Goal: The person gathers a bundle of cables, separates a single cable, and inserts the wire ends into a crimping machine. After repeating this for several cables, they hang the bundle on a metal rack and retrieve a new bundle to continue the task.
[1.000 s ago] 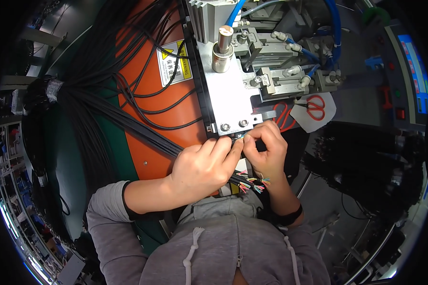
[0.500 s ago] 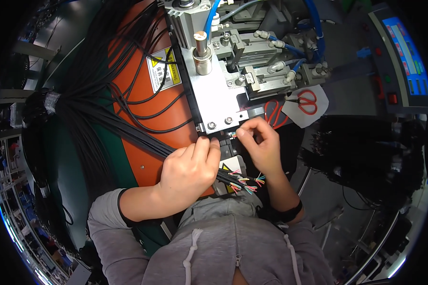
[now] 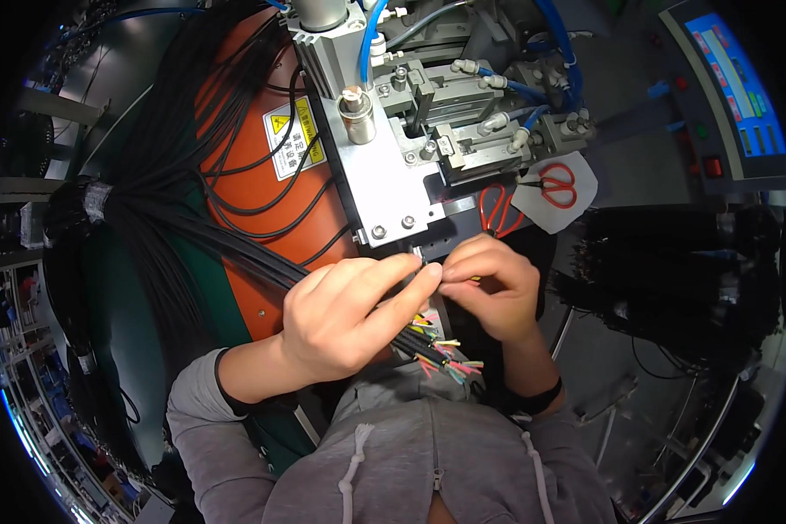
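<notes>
Black cables (image 3: 218, 240) run in from the L, under the L hand (image 3: 336, 319), w/ coloured wire ends (image 3: 450, 362) fanned out below the hands. R hand (image 3: 505, 288): thumb + index pinched on a thin coloured wire (image 3: 475, 279), just below the metal block (image 3: 380, 188). L thumb + index slightly apart, tips nr R's; can't tell if gripping. Scissors (image 3: 557, 186) partly over white paper (image 3: 550, 218), upper R.
</notes>
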A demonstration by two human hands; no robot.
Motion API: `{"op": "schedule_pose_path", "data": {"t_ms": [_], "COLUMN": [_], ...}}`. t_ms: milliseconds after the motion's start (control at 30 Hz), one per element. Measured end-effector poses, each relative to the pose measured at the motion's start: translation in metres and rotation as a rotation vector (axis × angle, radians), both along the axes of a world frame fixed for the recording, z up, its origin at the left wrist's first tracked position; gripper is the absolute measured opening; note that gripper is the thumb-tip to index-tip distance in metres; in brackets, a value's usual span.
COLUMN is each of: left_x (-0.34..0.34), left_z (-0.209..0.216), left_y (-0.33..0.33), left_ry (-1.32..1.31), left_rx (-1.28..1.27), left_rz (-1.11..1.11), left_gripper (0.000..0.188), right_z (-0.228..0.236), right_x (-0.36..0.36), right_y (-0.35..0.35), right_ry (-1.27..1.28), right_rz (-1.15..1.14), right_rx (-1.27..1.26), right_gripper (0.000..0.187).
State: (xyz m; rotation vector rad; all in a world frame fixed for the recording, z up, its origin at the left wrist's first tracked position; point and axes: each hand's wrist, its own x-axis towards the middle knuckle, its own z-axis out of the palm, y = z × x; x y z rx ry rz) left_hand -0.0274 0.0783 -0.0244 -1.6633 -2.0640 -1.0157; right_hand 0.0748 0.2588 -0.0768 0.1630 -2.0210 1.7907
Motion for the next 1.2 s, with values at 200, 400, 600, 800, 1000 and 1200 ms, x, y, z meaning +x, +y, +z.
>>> {"op": "schedule_pose_path", "data": {"t_ms": [200, 400, 600, 800, 1000, 1200], "left_x": [0.001, 0.000, 0.000, 0.001, 0.000, 0.001], "left_z": [-0.006, -0.010, -0.009, -0.012, -0.012, -0.012], "left_y": [-0.005, -0.002, 0.000, 0.003, 0.002, 0.001], "left_ry": [-0.233, -0.246, -0.238, -0.233, -0.203, -0.236], "left_rx": [-0.132, -0.020, -0.051, 0.014, 0.024, -0.001], "left_rz": [-0.039, -0.031, -0.020, -0.037, -0.038, -0.044], "left_gripper": [0.026, 0.021, 0.017, 0.016, 0.015, 0.015], "right_z": [0.006, 0.013, 0.011, -0.001, 0.010, 0.012], "right_x": [-0.007, -0.015, -0.014, -0.019, -0.019, -0.020], "right_y": [-0.023, -0.017, -0.016, -0.012, -0.008, -0.008], "right_ry": [0.044, 0.270, 0.325, 0.299, 0.305, 0.038], "right_rz": [-0.111, -0.223, -0.291, -0.075, -0.107, -0.041], "right_rx": [-0.044, 0.318, 0.369, -0.053, 0.200, -0.027], "right_gripper": [0.026, 0.033, 0.037, 0.037, 0.030, 0.020]}}
